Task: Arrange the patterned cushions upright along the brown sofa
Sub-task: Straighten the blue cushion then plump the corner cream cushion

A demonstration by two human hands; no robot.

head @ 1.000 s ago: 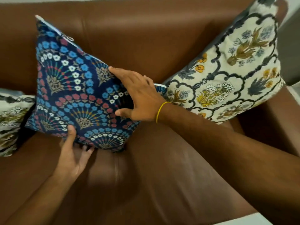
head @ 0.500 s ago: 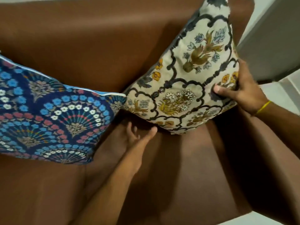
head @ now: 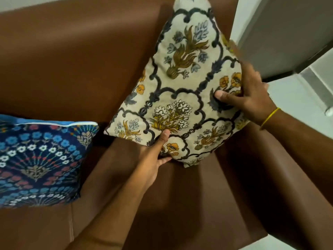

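Now blue cushion (head: 41, 159) stands left on sofa (head: 72, 60); my left hand (head: 153, 163) pinches cream cushion (head: 180, 87) bottom edge, right hand (head: 252, 98) grips its side. Cushion tilted in corner; next, probably square it upright.

Brown sofa (head: 63, 65), cream cushion (head: 182, 83) with navy scalloped trellis and mustard flowers, navy cushion (head: 39, 159) with blue floral fans

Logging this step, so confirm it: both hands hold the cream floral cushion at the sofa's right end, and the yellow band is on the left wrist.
One detail is wrong: the yellow band is on the right wrist, as the head view shows. The rest stands: left hand and right hand both hold the cream floral cushion at the sofa's right end.
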